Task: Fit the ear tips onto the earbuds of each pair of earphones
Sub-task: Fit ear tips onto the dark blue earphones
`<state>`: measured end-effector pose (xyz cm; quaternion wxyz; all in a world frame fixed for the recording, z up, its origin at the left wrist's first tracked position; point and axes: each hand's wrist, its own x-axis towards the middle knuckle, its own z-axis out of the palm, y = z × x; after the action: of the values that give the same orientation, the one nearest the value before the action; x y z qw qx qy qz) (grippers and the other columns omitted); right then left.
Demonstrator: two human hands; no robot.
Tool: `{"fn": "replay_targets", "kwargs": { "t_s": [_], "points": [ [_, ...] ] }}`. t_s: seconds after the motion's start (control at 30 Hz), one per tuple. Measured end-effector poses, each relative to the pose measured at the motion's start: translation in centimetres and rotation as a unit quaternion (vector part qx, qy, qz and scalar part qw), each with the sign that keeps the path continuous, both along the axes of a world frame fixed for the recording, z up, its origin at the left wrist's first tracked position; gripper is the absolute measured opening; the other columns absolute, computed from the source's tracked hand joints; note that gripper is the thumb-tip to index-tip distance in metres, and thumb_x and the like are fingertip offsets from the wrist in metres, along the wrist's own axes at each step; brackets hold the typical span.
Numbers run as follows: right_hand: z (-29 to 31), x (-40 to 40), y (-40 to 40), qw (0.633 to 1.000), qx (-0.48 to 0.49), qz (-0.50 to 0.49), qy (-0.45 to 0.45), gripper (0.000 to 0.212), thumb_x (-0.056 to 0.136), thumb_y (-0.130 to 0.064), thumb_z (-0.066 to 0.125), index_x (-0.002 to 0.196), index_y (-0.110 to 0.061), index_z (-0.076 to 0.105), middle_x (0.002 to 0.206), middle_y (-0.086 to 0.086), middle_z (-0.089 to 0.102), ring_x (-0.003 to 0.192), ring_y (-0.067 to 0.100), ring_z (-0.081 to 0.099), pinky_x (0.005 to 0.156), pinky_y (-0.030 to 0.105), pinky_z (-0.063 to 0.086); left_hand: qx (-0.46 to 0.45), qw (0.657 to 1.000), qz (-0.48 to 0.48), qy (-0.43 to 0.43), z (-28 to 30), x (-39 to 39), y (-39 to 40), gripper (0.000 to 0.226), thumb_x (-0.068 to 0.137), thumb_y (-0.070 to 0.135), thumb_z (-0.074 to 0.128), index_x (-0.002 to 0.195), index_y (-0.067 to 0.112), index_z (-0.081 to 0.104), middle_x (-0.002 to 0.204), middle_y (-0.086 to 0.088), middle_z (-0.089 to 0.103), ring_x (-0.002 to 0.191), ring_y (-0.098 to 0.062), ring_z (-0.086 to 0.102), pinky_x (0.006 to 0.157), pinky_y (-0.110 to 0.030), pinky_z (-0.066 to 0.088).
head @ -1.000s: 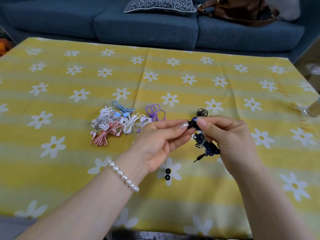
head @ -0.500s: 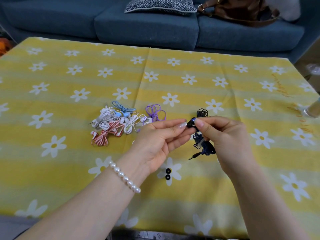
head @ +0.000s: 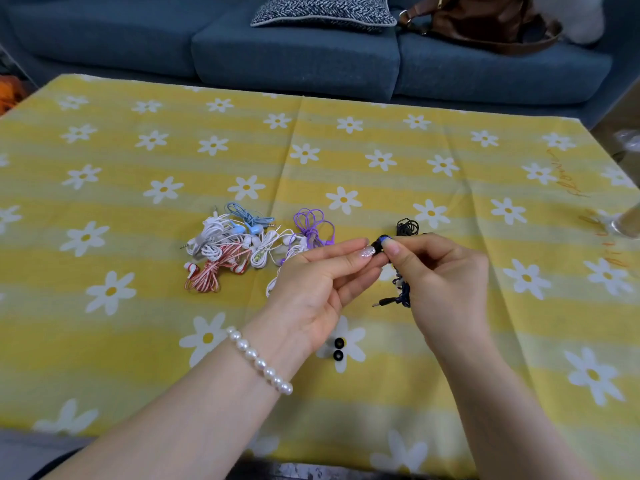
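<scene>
Head view: left hand pinches a black ear tip against the blue earbud pinched by the right hand, above the table's near-middle, steadying both for fitting; two spare tips wait below.

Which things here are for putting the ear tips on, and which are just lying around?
For the job:
- dark blue earphones, gripped by the right hand
- black ear tip, pinched by the left hand
- two spare ear tips
- pile of earphones
- black earphones

Just lying about:
- brown bag
- cushion
- sofa
</scene>
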<state>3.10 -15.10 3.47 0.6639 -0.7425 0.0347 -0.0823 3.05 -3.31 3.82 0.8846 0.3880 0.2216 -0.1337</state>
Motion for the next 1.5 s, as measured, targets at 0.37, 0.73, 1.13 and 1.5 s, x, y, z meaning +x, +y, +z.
{"fn": "replay_targets", "kwargs": {
  "t_s": [0.37, 0.73, 1.13, 1.5],
  "points": [
    [-1.5, -0.1, 1.0, 0.989, -0.119, -0.063, -0.058, 0.004, 0.078, -0.008, 0.070, 0.075, -0.010, 0.070, 0.067, -0.011, 0.060, 0.063, -0.001, 0.052, 0.060, 0.010, 0.037, 0.048, 0.998, 0.046, -0.012, -0.2, -0.3, -0.5, 0.013, 0.075, -0.016, 0.060, 0.078, -0.003, 0.062, 0.062, -0.011, 0.070, 0.058, -0.017, 0.070, 0.060, -0.022, 0.058],
    [-0.3, 0.1, 0.1, 0.998, 0.017, -0.014, 0.054, 0.020, 0.081, -0.011, 0.067, 0.063, -0.018, 0.070, 0.045, -0.011, 0.052, 0.046, 0.009, 0.042, 0.047, 0.016, 0.037, 0.112, 0.991, 0.030, -0.068, -0.2, -0.2, -0.3, 0.011, 0.074, -0.010, 0.064, 0.077, 0.000, 0.066, 0.070, -0.009, 0.073, 0.067, -0.019, 0.071, 0.066, -0.022, 0.058],
    [-0.1, 0.1, -0.1, 0.972, 0.200, 0.030, 0.120, 0.012, 0.067, -0.018, 0.067, 0.064, -0.007, 0.066, 0.052, 0.003, 0.044, 0.047, 0.011, 0.035, 0.047, 0.017, 0.037, 0.010, 0.999, -0.022, -0.039, -0.2, 0.3, -0.1, 0.016, 0.062, 0.001, 0.064, 0.051, 0.012, 0.070, 0.055, -0.001, 0.066, 0.049, -0.007, 0.063, 0.049, -0.015, 0.052],
    [-0.5, -0.1, 0.2, 0.979, 0.171, 0.018, 0.114, 0.019, 0.081, -0.010, 0.064, 0.062, -0.008, 0.063, 0.045, 0.000, 0.041, 0.041, 0.009, 0.034, 0.051, 0.028, 0.034, 0.053, 0.996, -0.009, -0.071, -1.2, 0.4, -0.5, 0.031, 0.074, -0.004, 0.061, 0.050, 0.013, 0.070, 0.053, 0.001, 0.064, 0.046, -0.005, 0.058, 0.048, -0.013, 0.048]
  ]
}}
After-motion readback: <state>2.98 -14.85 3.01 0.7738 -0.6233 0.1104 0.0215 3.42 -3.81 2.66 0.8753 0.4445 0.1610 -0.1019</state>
